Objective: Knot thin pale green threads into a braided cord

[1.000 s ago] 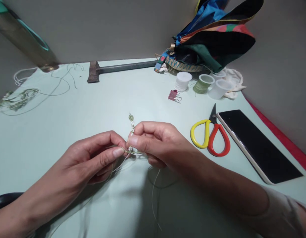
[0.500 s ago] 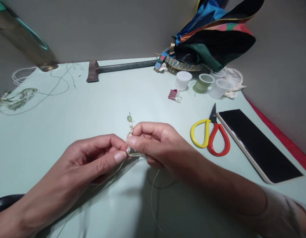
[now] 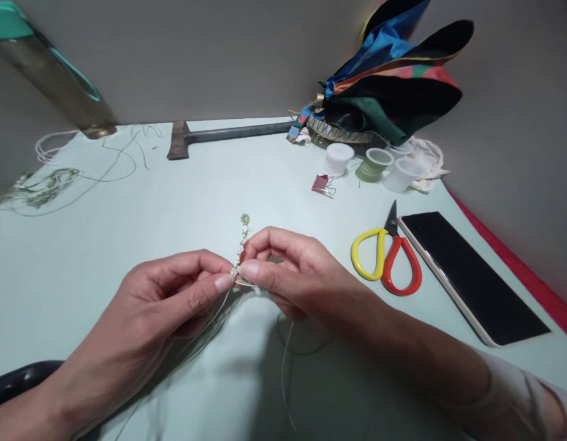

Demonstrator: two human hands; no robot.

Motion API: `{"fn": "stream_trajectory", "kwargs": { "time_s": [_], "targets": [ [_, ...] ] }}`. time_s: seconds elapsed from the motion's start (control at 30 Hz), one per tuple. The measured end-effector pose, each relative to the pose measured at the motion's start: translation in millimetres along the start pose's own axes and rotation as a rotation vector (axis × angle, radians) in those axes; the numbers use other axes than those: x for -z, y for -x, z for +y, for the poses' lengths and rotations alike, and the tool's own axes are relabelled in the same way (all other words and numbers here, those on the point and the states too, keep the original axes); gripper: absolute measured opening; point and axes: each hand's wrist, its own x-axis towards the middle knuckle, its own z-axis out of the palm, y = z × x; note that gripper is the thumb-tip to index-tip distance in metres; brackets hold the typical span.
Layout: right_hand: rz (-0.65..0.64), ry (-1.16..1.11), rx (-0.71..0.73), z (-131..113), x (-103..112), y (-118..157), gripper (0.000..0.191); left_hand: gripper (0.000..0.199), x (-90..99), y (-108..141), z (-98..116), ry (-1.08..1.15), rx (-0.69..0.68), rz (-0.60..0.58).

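A narrow knotted cord bracelet [image 3: 241,242], white and green with a small green loop at its far end, stands up between my two hands. My left hand [image 3: 173,300] pinches its lower end between thumb and forefinger. From the other side my right hand [image 3: 283,263] is closed with thumb and forefinger at the bracelet, close to the left fingertips. Loose thin cords [image 3: 219,309] trail from the lower end beneath my left hand, and another pale cord [image 3: 284,373] hangs below my right hand.
Scissors [image 3: 388,257] and a phone [image 3: 471,275] lie at the right. Behind are thread spools [image 3: 338,160], a binder clip [image 3: 322,184], a hammer-like tool [image 3: 237,133] and a colourful cloth bag [image 3: 384,79]. A bottle [image 3: 57,73] and tangled cords [image 3: 48,187] are at left.
The camera view has shifted slightly. More of the bracelet shows now, as my right fingers have moved slightly off it to the right. Both hands remain closed around its lower end.
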Motion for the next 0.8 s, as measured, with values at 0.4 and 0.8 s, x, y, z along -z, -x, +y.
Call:
{"fn": "stream_trajectory", "kwargs": {
  "time_s": [0.4,0.8],
  "targets": [
    [0.005,0.061,-0.040,0.8,-1.1,-0.2,0.020,0.024,-1.1,1.6,-0.9,0.064,-0.015,-0.009],
    [0.011,0.123,0.028,2.2,0.2,0.5,0.017,0.022,-5.5,-0.3,3.5,0.123,-0.021,-0.024]
  ]
}}
